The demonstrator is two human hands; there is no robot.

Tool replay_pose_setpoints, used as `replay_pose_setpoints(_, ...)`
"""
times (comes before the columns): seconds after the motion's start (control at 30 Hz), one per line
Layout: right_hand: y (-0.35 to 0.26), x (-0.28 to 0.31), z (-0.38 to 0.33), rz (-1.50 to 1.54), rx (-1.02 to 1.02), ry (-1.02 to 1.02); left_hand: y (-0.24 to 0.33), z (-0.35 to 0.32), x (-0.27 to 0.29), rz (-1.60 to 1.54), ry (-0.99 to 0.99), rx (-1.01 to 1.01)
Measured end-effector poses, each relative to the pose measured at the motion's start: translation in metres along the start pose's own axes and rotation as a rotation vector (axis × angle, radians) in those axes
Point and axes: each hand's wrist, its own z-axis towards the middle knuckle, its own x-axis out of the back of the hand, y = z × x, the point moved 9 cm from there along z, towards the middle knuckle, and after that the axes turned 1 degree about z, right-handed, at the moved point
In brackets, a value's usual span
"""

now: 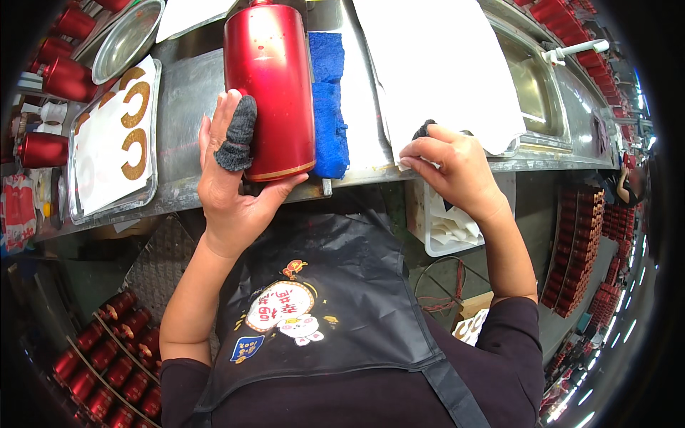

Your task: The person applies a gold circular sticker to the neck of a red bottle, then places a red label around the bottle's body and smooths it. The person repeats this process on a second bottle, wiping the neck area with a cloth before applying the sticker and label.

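A glossy red bottle (275,93) with a gold line round its base lies on the metal worktop, its base toward me. My left hand (232,189) holds it at the lower left, fingers along its side and thumb at the base; a black knitted sleeve covers one finger. Along the bottle's right side is a folded blue cloth (330,121). Further right, my right hand (457,160) pinches the near left corner of a large white sheet (442,71). Black knit also shows on that hand, and its fingertips partly hide the corner.
At left, a clear tray (155,178) carries a white sheet with gold curved decals (134,153), beside a metal bowl (125,43). A sink (535,85) with a white tap (578,51) is at right. Below the worktop edge stands a white bin (449,246) of paper scraps. Racked red bottles (574,250) surround the area.
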Motion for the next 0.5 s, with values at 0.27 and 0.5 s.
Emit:
replay_pose_setpoints(0.27,0.083,0.058,-0.007,0.100,-0.290,0.536,0.005,0.002,0.001,0.029,-0.011,-0.005)
replay_pose_setpoints(0.5,0.248,0.181,-0.100,-0.452,-1.124,0.838,0.011,0.004,0.003,0.022,-0.036,-0.009)
